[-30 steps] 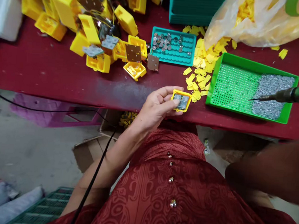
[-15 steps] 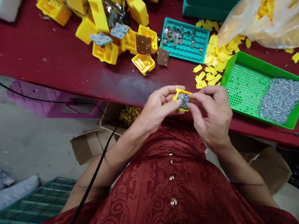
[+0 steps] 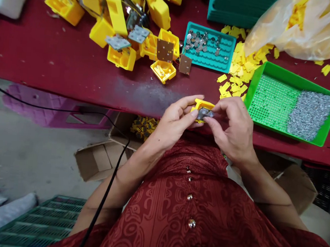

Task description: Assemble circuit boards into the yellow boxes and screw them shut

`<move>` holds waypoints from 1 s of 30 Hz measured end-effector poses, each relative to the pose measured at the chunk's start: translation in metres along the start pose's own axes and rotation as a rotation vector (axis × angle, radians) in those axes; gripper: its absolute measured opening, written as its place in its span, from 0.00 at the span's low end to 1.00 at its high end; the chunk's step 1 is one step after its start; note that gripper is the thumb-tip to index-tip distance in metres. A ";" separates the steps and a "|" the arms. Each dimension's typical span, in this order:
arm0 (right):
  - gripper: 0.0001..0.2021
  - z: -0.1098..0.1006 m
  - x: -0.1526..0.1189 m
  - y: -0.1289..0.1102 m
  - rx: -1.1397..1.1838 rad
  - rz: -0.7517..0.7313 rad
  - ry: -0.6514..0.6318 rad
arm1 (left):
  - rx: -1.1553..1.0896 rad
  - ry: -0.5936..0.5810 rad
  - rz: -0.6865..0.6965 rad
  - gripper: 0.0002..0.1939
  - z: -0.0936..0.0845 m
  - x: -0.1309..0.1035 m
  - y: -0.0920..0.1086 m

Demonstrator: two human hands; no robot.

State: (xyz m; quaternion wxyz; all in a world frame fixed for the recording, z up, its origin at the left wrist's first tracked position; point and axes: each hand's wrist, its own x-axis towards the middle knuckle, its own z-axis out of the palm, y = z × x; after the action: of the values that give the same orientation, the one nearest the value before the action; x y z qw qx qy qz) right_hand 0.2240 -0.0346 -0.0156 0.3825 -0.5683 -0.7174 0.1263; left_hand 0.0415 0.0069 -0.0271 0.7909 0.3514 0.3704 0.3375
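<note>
My left hand (image 3: 175,118) is closed around a small yellow plastic housing (image 3: 200,103), thumb pressing at its near left side. A grey rubber keypad (image 3: 204,113) sits tilted at the housing's opening. The thumb and fingers of my right hand (image 3: 233,124) pinch the keypad's right edge; the fingertips partly hide it. Both hands are just over the table's front edge. Beyond them on the table lie yellow housings (image 3: 164,71) with brown circuit boards (image 3: 164,50) wired to some, and grey keypads (image 3: 118,42) on others.
A teal tray (image 3: 227,64) holds small round metal pieces. Loose yellow tabs (image 3: 241,65) lie beside it, near a plastic bag (image 3: 271,29). On the right stands a green basket (image 3: 252,88) of screws. A black cable (image 3: 112,183) crosses over my left arm; cardboard boxes (image 3: 92,160) stand below.
The keypad, lying flatter in the housing before, now tilts with its right side lifted in my right fingers. The housing has tipped slightly, and the whole view has shifted a little.
</note>
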 end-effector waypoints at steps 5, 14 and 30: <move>0.07 -0.003 0.003 -0.004 0.059 0.056 0.030 | -0.029 -0.003 -0.013 0.25 0.003 -0.003 0.005; 0.06 -0.007 0.005 -0.011 0.035 0.013 0.054 | -0.012 0.084 -0.034 0.29 0.012 0.001 0.007; 0.07 -0.014 0.010 0.000 -0.032 -0.139 -0.050 | 0.044 0.018 -0.039 0.33 0.006 -0.001 0.010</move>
State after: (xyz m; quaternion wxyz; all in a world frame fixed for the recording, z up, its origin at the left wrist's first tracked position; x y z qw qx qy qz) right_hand 0.2328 -0.0287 -0.0019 0.3634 -0.5199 -0.7663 0.1022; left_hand 0.0434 0.0100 -0.0157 0.7861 0.3582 0.3916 0.3169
